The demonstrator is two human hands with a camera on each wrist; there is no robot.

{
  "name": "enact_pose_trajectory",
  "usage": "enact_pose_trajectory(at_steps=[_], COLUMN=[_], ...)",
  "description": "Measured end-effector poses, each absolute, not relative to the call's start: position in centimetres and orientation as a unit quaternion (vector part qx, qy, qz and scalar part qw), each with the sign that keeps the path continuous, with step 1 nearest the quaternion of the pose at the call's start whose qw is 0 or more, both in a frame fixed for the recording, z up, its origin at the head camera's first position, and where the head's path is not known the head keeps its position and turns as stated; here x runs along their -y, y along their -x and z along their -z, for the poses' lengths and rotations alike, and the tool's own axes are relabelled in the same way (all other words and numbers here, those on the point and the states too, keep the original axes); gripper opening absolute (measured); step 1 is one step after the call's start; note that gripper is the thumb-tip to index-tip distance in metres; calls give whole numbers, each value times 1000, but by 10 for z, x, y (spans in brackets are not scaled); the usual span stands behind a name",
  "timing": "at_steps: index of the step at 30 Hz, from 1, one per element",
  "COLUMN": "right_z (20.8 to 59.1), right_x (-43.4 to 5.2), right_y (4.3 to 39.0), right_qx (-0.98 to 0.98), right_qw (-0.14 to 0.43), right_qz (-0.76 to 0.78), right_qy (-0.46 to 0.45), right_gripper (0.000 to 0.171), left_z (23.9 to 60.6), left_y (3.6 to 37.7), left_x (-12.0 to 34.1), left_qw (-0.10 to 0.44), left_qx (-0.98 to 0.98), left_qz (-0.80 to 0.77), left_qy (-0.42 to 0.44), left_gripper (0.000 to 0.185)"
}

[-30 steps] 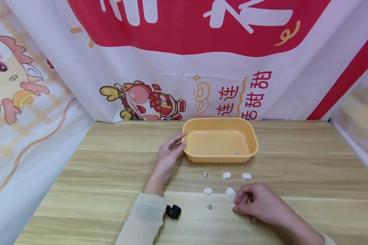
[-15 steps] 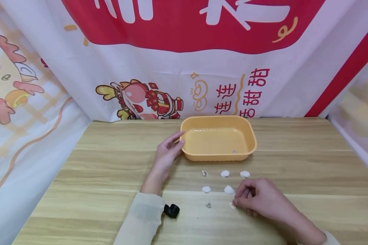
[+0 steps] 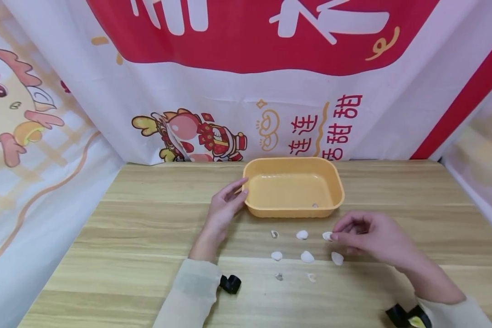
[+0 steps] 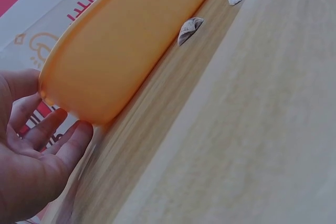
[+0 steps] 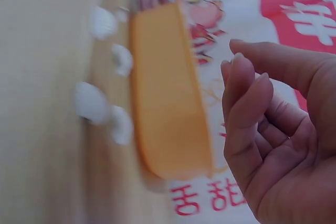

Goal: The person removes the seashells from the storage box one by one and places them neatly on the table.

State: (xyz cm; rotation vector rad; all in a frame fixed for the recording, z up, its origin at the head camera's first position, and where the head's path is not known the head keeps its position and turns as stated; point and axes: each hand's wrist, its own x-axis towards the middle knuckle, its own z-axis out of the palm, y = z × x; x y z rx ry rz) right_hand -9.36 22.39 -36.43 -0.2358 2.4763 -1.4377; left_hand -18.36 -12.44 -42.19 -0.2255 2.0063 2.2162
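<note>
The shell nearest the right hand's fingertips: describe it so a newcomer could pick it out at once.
Start at the orange tray on the wooden table. Just in front of it lies a row of three small shells; the shell is the rightmost. Unlike its neighbours, it sits right at the fingertips of the right hand.

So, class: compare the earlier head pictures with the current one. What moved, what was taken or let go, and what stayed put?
The right hand moved from the front row of shells, away from the person and rightward, to the rightmost shell of the far row; its fingertips are now at that shell. A shell now lies uncovered where the hand was. The left hand stayed against the orange tray, and the other shells kept their places.
</note>
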Motion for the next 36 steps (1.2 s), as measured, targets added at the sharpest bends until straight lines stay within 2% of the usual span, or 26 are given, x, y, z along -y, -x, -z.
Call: enact_pose_trajectory(at_steps=[11, 16, 24, 31, 36], right_z=[342, 340, 349, 356, 364], right_x=[-235, -223, -202, -185, -176], right_y=[114, 148, 200, 226, 235], right_qx=[-871, -899, -915, -919, -924], right_qw=[101, 109, 141, 195, 182], right_qz=[470, 411, 338, 244, 183], right_qy=[96, 102, 170, 240, 282], right_gripper=[22, 18, 8, 3, 9], left_z=[422, 423, 424, 423, 423], left_y=[184, 184, 184, 184, 183], left_x=[125, 127, 125, 124, 123], left_qw=[69, 66, 70, 71, 69], left_qx=[-666, -665, -668, -665, -663], left_qz=[-739, -740, -737, -740, -742], left_qy=[73, 75, 75, 71, 70], left_gripper=[37, 38, 37, 37, 38])
